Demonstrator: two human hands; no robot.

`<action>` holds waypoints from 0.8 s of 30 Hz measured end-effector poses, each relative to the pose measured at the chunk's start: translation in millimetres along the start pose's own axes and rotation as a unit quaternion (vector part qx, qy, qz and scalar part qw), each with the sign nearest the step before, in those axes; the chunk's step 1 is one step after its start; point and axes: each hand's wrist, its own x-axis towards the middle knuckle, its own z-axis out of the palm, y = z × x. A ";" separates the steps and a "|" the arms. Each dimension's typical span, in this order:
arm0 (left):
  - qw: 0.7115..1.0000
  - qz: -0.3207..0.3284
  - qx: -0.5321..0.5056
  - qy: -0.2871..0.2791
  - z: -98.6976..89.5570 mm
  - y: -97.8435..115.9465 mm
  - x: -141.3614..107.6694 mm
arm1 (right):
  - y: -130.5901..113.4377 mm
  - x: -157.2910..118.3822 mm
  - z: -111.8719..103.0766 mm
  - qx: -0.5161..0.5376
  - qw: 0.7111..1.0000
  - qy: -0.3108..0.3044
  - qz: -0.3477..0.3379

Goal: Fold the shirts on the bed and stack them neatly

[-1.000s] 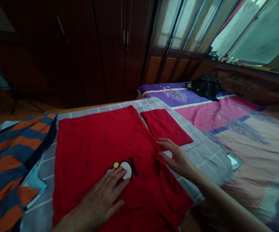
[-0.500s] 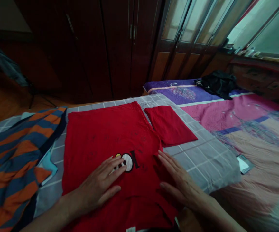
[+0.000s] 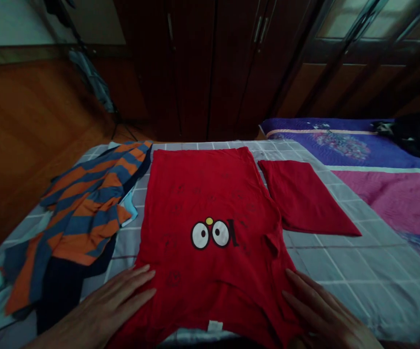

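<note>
A red shirt [image 3: 202, 194] with two cartoon eyes and a yellow dot printed on it lies spread on a grey checked cloth, its neck opening and white tag at the near edge. My left hand [image 3: 111, 303] rests on the shirt's near left part, fingers extended. On the near right part lies my right hand [image 3: 322, 308], also with fingers stretched out. Neither hand grips the fabric. To the right of the shirt sits a folded red cloth [image 3: 306, 198].
An orange and blue striped garment [image 3: 86, 203] lies heaped at the left, with light blue cloth beside it. Dark wardrobes [image 3: 191, 72] stand behind. At the right is a bed with a purple and pink cover [image 3: 384, 194] and a black garment [image 3: 418, 133].
The view has turned left. My left hand has left the printed eyes for the shirt's near left side, and my right hand has moved nearer along the right edge.
</note>
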 end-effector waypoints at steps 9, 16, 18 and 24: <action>1.000 -0.019 0.024 0.005 -3.2 12.9 -1.1 | 18.3 -7.1 -0.9 0.137 0.988 0.013 0.064; 0.999 -0.026 0.027 -0.032 2.9 20.3 1.2 | 31.9 28.0 -24.7 0.223 0.963 -0.045 0.141; 0.998 -0.032 0.039 -0.024 13.1 20.7 -1.0 | 32.8 43.3 -31.2 0.241 0.956 -0.046 0.160; 0.998 -0.040 0.031 -0.034 17.6 20.9 -4.4 | 32.6 79.1 -43.0 0.370 0.896 -0.025 0.243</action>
